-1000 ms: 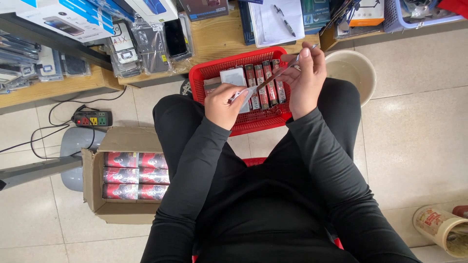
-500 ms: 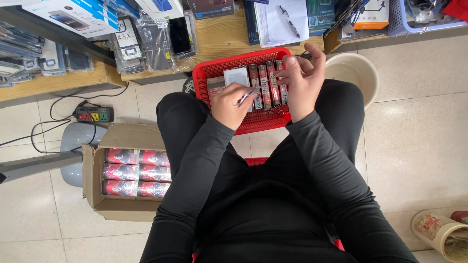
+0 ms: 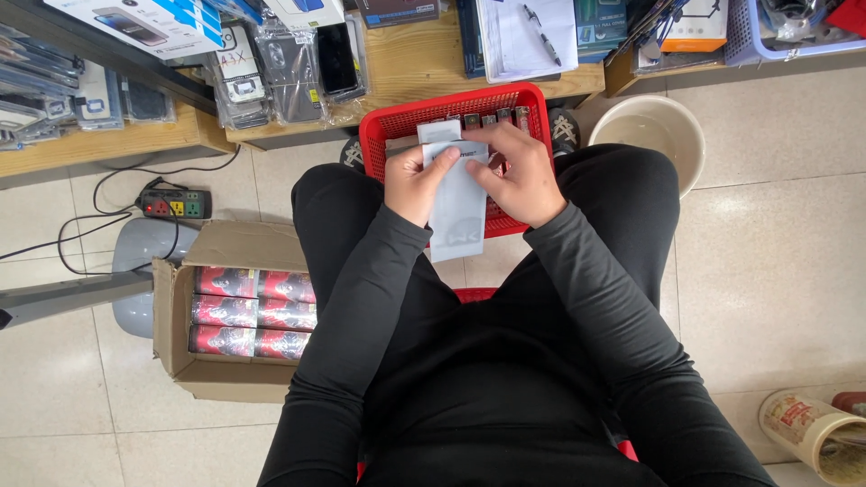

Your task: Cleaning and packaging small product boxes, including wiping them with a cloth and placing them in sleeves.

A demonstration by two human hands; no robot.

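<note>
I sit with a red plastic basket [image 3: 386, 133] on my knees, holding several small dark red packs in a row. Both hands hold a flat white pouch [image 3: 457, 207] upright over the basket. My left hand [image 3: 413, 183] grips its left edge near the top. My right hand [image 3: 516, 173] pinches its top right corner, fingers curled over the basket's contents.
An open cardboard box [image 3: 171, 311] with red packs stands on the floor at my left, beside a power strip [image 3: 173, 204]. A beige bucket [image 3: 651, 132] stands to the right. Wooden shelves [image 3: 424, 59] ahead carry packaged phone accessories and papers. A roll [image 3: 810, 433] lies bottom right.
A second ago my hands handled a slim item above the basket. Now both hands hold a white pouch, drawn toward my lap.
</note>
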